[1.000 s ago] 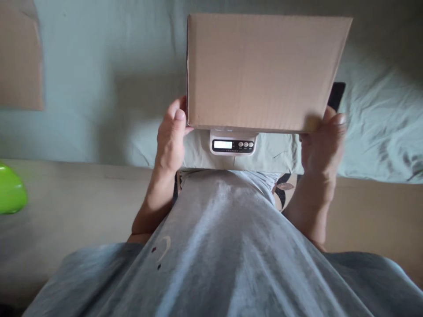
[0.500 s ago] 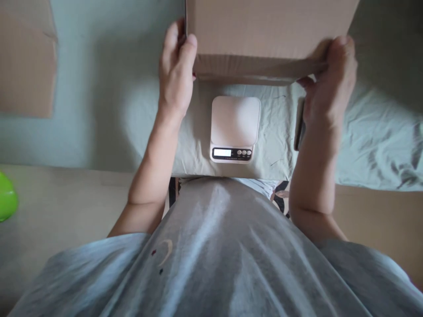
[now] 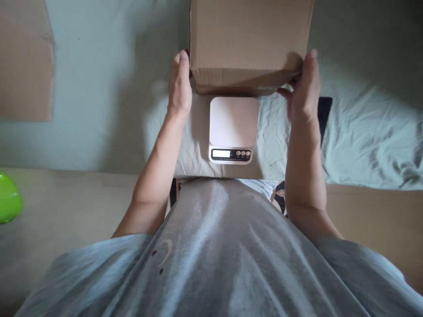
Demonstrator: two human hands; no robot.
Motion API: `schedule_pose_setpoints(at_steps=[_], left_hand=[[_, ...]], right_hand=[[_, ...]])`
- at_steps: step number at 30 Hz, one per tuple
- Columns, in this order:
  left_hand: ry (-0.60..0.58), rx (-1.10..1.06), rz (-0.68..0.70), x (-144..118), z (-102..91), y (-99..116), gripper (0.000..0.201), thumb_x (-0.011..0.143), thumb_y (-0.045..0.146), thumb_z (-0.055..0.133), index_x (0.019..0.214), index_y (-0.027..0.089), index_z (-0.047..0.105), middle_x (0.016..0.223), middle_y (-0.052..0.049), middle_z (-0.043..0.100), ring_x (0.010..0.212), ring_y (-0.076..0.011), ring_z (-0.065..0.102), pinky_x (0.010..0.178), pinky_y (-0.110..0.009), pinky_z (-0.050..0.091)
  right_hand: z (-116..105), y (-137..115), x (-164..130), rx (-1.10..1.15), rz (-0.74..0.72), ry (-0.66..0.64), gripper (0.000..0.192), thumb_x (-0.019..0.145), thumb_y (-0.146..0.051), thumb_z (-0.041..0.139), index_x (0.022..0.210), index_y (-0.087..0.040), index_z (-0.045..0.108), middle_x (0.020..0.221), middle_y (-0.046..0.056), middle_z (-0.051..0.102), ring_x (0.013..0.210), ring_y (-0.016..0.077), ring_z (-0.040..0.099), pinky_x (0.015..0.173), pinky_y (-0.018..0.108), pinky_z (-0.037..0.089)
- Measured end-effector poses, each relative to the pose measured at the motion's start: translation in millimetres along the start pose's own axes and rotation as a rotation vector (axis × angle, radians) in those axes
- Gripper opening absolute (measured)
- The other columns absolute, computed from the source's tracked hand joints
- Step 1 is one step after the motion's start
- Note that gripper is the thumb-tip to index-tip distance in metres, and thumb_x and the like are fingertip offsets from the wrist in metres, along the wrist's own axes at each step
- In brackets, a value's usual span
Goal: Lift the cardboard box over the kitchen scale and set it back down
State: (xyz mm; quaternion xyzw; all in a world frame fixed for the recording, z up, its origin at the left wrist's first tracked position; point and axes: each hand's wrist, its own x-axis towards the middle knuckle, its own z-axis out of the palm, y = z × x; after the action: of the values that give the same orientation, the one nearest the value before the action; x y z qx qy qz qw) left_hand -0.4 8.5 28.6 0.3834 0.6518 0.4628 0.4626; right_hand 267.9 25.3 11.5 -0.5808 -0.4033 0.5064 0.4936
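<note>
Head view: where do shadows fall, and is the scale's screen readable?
In the head view, a soft shadow darkens the cloth left of the box, and shade marks the box by the right hand; also in the head view, the scale has a white screen too washed out to read.

The top edge crops the cardboard box [image 3: 247, 35]; the lit display [image 3: 221, 153] (washed pale) is illegible.

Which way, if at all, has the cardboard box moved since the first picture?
Yes: the cardboard box has moved forward relative to the digital scale, uncovering its platform.
</note>
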Motion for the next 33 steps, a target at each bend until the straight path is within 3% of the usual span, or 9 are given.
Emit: schedule_pose_setpoints(at_steps=[3, 6, 11, 16, 19, 22, 26, 28, 33], left_hand=[[0.017, 0.001, -0.039, 0, -4.1, -8, 0.042, 0.104, 0.034, 0.014, 0.134, 0.024, 0.042, 0.144, 0.003, 0.05, 0.124, -0.0128, 0.05, 0.109, -0.044, 0.042], [0.026, -0.005, -0.054, 0, -9.8, -22, 0.048, 0.103, 0.045, 0.016, 0.135, 0.021, 0.042, 0.142, -0.003, 0.052, 0.124, -0.0151, 0.052, 0.109, -0.047, 0.041], [0.037, 0.007, -0.093, 3, -20.1, -41, 0.045, 0.101, 0.046, 0.026, 0.127, 0.019, 0.051, 0.132, -0.006, 0.058, 0.12, -0.0164, 0.055, 0.107, -0.038, 0.044], [-0.033, -0.048, -0.053, 3, -14.2, -32, 0.046, 0.101, 0.048, 0.023, 0.135, 0.026, 0.045, 0.14, -0.001, 0.053, 0.126, -0.0177, 0.052, 0.113, -0.049, 0.038], [-0.063, -0.098, -0.068, 5, -2.9, -21, 0.047, 0.102, 0.044, 0.018, 0.138, 0.024, 0.042, 0.146, -0.002, 0.048, 0.135, -0.0201, 0.044, 0.112, -0.054, 0.039], [-0.047, -0.115, -0.044, 2, 2.3, -5, 0.049, 0.102, 0.045, 0.018, 0.139, 0.022, 0.041, 0.151, -0.004, 0.043, 0.141, -0.0225, 0.038, 0.109, -0.053, 0.043], [-0.115, -0.09, 0.084, -26, -9.7, 18, 0.042, 0.099, 0.046, 0.034, 0.136, 0.029, 0.044, 0.152, 0.006, 0.041, 0.144, -0.0234, 0.033, 0.11, -0.047, 0.045], [-0.158, -0.083, 0.165, -48, -20.4, 23, 0.044, 0.093, 0.053, 0.047, 0.132, 0.033, 0.049, 0.148, 0.008, 0.045, 0.143, -0.0265, 0.033, 0.108, -0.049, 0.047], [-0.151, -0.062, 0.197, -100, -39.1, 10, 0.043, 0.086, 0.062, 0.051, 0.123, 0.04, 0.056, 0.138, 0.005, 0.055, 0.137, -0.0285, 0.043, 0.105, -0.05, 0.05]], right_hand=[[-5, 4, -2, 0.016, 0.029, 0.039, 0.053, 0.091, -0.062, 0.027, 0.111, -0.023, 0.057, 0.109, 0.005, 0.062, 0.092, 0.0149, 0.057, 0.077, 0.03, 0.044], [-13, 13, -2, 0.021, 0.082, 0.071, 0.053, 0.086, -0.068, 0.032, 0.103, -0.024, 0.057, 0.099, 0.005, 0.062, 0.088, 0.0161, 0.055, 0.075, 0.032, 0.041], [-21, 21, -2, 0.01, 0.107, 0.069, 0.055, 0.077, -0.072, 0.045, 0.101, -0.024, 0.056, 0.106, 0.007, 0.06, 0.097, 0.0197, 0.057, 0.079, 0.034, 0.044], [-10, 11, -4, 0.013, 0.091, 0.018, 0.06, 0.081, -0.073, 0.033, 0.111, -0.027, 0.055, 0.117, 0.005, 0.063, 0.109, 0.0203, 0.058, 0.087, 0.037, 0.046], [2, 5, -4, 0.026, 0.053, -0.073, 0.058, 0.082, -0.073, 0.033, 0.117, -0.03, 0.052, 0.133, -0.002, 0.059, 0.11, 0.0169, 0.057, 0.091, 0.036, 0.049], [7, -5, -7, 0.033, -0.006, -0.063, 0.056, 0.082, -0.07, 0.037, 0.113, -0.026, 0.053, 0.132, 0.001, 0.059, 0.11, 0.0184, 0.059, 0.089, 0.037, 0.053], [-3, -31, -30, 0.066, -0.108, -0.069, 0.049, 0.084, -0.063, 0.043, 0.115, -0.028, 0.054, 0.131, 0.003, 0.058, 0.125, 0.022, 0.055, 0.086, 0.035, 0.056], [-10, -41, -52, 0.064, -0.155, -0.069, 0.046, 0.082, -0.062, 0.049, 0.111, -0.028, 0.058, 0.127, 0.004, 0.061, 0.121, 0.0233, 0.057, 0.086, 0.036, 0.057], [-20, -36, -107, 0.057, -0.146, -0.048, 0.044, 0.083, -0.063, 0.047, 0.105, -0.028, 0.065, 0.118, 0.005, 0.065, 0.113, 0.0241, 0.061, 0.094, 0.04, 0.055]])
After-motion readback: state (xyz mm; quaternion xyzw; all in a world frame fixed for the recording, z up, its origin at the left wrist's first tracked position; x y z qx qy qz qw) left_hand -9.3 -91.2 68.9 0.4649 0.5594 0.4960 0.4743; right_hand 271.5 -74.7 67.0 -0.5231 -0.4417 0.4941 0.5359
